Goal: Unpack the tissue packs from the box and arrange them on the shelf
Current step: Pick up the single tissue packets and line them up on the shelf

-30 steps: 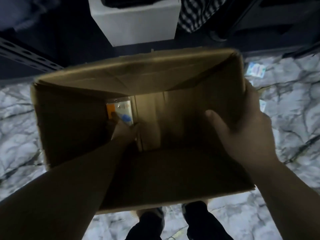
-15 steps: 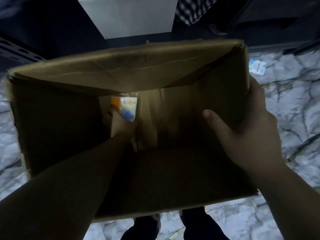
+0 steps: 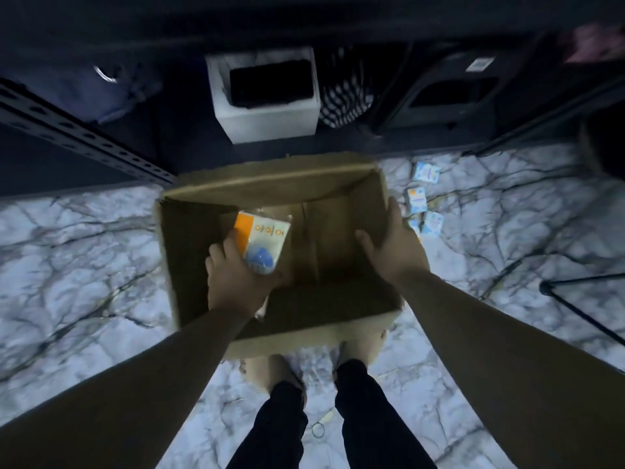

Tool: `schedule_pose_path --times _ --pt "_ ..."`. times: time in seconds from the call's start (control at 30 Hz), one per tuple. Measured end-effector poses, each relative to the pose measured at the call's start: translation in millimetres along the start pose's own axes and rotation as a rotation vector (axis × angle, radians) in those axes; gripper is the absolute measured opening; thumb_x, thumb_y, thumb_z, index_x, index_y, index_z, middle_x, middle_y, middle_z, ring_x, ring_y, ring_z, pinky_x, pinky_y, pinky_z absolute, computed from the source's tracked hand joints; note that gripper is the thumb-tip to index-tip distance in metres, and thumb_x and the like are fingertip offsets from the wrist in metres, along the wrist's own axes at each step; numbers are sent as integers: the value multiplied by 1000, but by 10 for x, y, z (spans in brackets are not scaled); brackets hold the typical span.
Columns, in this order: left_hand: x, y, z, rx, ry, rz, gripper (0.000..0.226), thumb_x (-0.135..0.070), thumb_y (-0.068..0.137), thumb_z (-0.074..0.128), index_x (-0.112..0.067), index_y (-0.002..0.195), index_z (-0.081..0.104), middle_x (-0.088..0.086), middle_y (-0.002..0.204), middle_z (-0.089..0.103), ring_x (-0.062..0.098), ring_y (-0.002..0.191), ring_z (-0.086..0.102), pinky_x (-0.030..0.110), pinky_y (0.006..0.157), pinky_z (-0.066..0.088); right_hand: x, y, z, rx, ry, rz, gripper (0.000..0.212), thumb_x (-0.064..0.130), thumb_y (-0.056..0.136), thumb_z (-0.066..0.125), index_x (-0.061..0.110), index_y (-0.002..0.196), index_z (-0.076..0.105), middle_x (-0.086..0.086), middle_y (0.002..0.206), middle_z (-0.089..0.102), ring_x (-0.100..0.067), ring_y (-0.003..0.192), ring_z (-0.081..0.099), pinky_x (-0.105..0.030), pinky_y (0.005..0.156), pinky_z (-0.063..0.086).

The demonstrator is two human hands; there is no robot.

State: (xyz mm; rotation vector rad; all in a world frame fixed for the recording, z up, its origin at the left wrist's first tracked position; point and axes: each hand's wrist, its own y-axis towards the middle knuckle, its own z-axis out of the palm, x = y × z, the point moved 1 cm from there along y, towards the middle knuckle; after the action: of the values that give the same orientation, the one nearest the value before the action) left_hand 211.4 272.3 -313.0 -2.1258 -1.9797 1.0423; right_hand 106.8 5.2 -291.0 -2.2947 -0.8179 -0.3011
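Left hand [image 3: 236,282] inside cardboard box [image 3: 280,340], fingers curled around tissue pack [image 3: 262,242]; right hand [image 3: 392,245] gripping the box's right wall.

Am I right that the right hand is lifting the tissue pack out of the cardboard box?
Not quite. The head view shows the left hand gripping the tissue pack over the cardboard box; the right hand holds the box's side wall.
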Motion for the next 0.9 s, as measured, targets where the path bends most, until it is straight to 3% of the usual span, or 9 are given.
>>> schedule_pose_path --times 0.17,0.33,0.47,0.53,0.6,0.63,0.7,0.77,0.9 --pt "-441 -612 -903 -3 -30 93 113 -44 53 96 -18 148 40 10 123 46 34 116 45 42 91 42 479 -499 -706 20 16 -26 87 57 99 58 20 165 16 -15 152 50 -38 136 51 -45 103 47" --pt "-1081 -1293 -1955 -18 -183 131 111 -63 53 83 -31 149 38 -6 123 39 22 118 49 43 97 51 1088 -1259 -1586 -9 109 -171 72 62 99 51 20 158 41 -5 156 49 -25 145 43 -38 116 37" --pt "-1593 -1773 -2746 -119 -261 226 105 -51 59 88 -38 150 37 -8 121 40 10 114 46 32 91 50 1540 -1776 -2334 -95 113 -318 62 55 100 53 16 148 54 -5 155 49 -23 146 40 -31 117 31" --pt "-1780 -1978 -3055 -186 -296 240 110 -51 61 90 -39 154 33 -9 122 40 8 114 47 28 90 48 1747 -1982 -2668 -152 121 -402 59 54 99 55 17 145 58 -4 158 45 -22 146 38 -20 115 29" --pt "-1929 -2164 -3314 -253 -315 267 111 -52 62 90 -38 156 32 -11 122 39 8 114 46 23 89 45 1963 -2136 -2970 -184 157 -472 57 51 99 57 17 145 59 -1 158 43 -19 147 37 1 104 21" --pt "-1991 -2242 -3422 -281 -328 281 110 -52 63 91 -38 155 31 -13 122 37 7 115 45 18 87 43 2066 -2194 -3108 -199 185 -506 55 50 99 58 17 144 60 0 157 43 -18 146 37 6 98 22" --pt "-2090 -2372 -3589 -324 -364 290 111 -52 64 90 -41 155 28 -16 123 34 4 115 45 11 85 41 2244 -2276 -3341 -253 215 -600 58 54 97 56 17 140 64 3 153 48 -15 143 39 -6 106 30" --pt "-2164 -2453 -3723 -379 -396 303 111 -56 62 87 -43 155 27 -17 124 33 3 116 46 13 87 42 2398 -2316 -3519 -299 214 -687 60 59 94 54 18 136 66 4 149 52 -14 140 42 -30 110 41" --pt "-2314 -2494 -4079 -482 -467 282 110 -52 67 91 -42 157 27 -16 127 33 -1 118 47 12 86 45 2813 -2351 -3910 -386 215 -863 54 57 99 57 17 135 65 4 145 55 -16 136 46 -32 106 38"
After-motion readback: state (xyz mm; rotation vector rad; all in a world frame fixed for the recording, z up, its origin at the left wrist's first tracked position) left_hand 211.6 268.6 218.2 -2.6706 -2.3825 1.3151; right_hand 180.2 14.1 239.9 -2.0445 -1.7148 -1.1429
